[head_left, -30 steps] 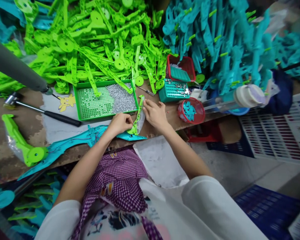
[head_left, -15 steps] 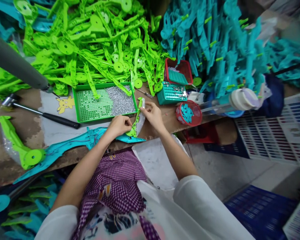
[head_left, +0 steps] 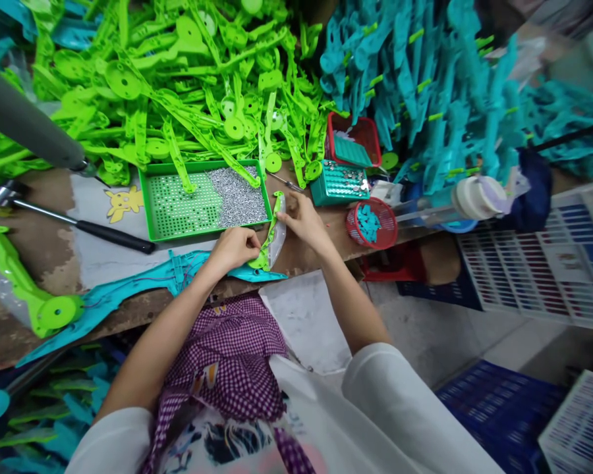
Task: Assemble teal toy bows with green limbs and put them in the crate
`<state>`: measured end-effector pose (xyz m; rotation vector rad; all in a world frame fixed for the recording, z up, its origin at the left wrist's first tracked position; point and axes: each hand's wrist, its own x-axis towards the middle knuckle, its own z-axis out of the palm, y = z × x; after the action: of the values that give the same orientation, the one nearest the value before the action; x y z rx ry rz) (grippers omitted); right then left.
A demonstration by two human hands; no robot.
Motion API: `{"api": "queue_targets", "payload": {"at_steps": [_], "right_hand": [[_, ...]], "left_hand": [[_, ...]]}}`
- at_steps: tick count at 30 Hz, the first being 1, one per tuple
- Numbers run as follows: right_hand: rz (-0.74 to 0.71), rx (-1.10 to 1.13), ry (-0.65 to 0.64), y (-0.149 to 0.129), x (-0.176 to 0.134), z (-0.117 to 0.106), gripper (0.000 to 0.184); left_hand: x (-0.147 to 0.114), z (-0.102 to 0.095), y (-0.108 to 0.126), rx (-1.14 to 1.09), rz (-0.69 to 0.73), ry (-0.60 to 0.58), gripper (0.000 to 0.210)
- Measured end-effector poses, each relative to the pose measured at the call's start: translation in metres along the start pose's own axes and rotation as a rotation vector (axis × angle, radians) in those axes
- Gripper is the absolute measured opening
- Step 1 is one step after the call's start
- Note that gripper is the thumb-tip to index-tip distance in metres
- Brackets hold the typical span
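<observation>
A small bright-green plastic part with a clear piece along its side [head_left: 268, 253] stands near the table's front edge, over one end of a long turquoise plastic shell [head_left: 143, 273]. My left hand [head_left: 234, 251] pinches the green part's lower end, thumb and forefinger together. At its upper end, my right hand [head_left: 304, 222] has thumb and fingers closed on the rim. A thin wire runs inside the turquoise shell. Just beyond my hands lies a green perforated tray [head_left: 178, 229], its right half covered with small silvery screws.
Green parts [head_left: 178, 85] are heaped at the back, turquoise ones [head_left: 400, 79] to the right. A hammer [head_left: 89, 229] and another green part [head_left: 39, 296] lie left. A red basket [head_left: 390, 220] and teal box [head_left: 321, 191] stand right. A grey powered tool [head_left: 44, 131] hangs upper left.
The view has turned slightly, so things at the left edge sit further left. My right fingers have lifted a little; both hands stay at the green part.
</observation>
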<state>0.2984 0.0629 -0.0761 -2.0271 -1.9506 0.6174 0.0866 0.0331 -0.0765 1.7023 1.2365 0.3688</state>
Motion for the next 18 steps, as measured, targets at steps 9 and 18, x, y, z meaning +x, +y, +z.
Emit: {"api": "queue_targets", "payload": {"at_steps": [9, 18], "right_hand": [[-0.171, -0.497, -0.069, -0.024, -0.005, -0.009, 0.051], [-0.135, 0.001, 0.094, 0.005, -0.005, 0.013, 0.056]], "left_hand": [[0.000, -0.001, 0.000, -0.003, -0.004, 0.002, 0.012], [0.000, -0.005, 0.004, 0.004, -0.010, -0.023, 0.014]]}}
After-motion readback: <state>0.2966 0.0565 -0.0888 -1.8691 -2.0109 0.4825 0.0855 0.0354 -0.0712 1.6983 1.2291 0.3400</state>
